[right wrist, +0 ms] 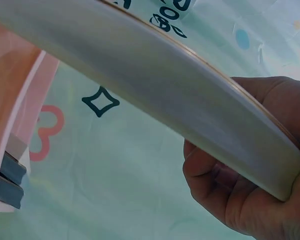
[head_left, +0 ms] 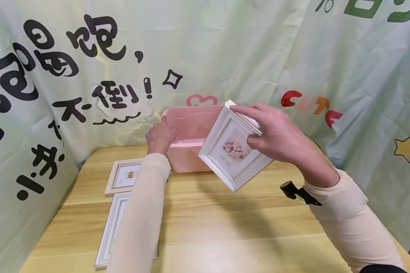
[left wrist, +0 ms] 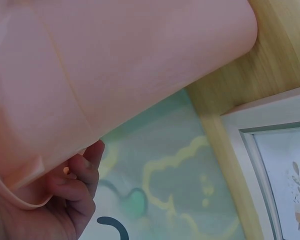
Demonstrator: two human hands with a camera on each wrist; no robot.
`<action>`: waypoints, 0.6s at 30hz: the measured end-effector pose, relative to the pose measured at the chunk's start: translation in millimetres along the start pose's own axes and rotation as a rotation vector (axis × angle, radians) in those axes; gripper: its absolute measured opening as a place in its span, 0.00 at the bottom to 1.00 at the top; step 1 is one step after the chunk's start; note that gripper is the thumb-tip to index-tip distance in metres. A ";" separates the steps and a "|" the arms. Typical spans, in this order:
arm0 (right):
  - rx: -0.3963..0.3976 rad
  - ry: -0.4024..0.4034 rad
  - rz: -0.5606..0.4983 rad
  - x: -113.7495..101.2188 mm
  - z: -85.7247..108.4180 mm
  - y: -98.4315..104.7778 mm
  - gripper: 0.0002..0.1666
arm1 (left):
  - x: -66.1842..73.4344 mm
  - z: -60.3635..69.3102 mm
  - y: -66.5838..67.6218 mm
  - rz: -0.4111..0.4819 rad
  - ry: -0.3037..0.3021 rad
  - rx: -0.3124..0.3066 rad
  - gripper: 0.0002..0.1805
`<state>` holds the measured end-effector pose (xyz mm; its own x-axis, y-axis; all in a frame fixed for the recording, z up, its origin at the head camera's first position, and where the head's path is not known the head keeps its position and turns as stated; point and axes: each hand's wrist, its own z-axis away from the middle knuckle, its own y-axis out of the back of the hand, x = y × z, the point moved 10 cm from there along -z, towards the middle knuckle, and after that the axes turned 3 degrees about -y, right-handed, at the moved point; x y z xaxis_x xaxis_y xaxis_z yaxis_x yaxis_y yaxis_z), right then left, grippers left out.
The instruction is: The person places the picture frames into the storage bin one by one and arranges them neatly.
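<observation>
At the back of the wooden table is a pink plastic storage box [head_left: 191, 159] with a low front. My left hand [head_left: 160, 135] grips its left end at the rim; in the left wrist view the curled fingers of that hand [left wrist: 70, 195] go round the rim. My right hand [head_left: 276, 129] holds a white picture frame [head_left: 234, 151] with a blossom print, tilted corner-down in front of the box's right part. In the right wrist view the frame's edge [right wrist: 150, 80] lies between thumb and fingers. The box's right end is hidden behind the frame.
Left on the table [head_left: 198, 223] lie a small cream picture frame [head_left: 112, 178] and a larger white one [head_left: 106, 239], partly under my left sleeve. A printed cloth [head_left: 225, 49] hangs round the back and sides. Grey clips [right wrist: 11, 180] show at the box's end.
</observation>
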<state>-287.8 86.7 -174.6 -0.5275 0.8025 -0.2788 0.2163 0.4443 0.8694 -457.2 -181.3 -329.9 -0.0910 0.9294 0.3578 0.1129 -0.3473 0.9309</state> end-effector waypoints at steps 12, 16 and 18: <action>0.107 -0.080 -0.050 12.4 -4.2 18.7 0.46 | 0.1 -0.1 -2.3 -0.004 0.014 -0.011 0.35; 0.124 -0.086 -0.049 15.1 -7.9 21.7 0.46 | -1.1 -0.7 -1.9 -0.006 0.012 -0.003 0.35; 0.132 -0.096 -0.050 16.9 -10.4 23.5 0.45 | -1.5 -0.8 -2.0 -0.002 0.012 -0.003 0.35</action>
<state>-300.1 106.6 -154.7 -0.4604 0.8099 -0.3635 0.3010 0.5277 0.7943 -458.1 -182.1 -332.2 -0.1030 0.9285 0.3567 0.1099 -0.3458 0.9318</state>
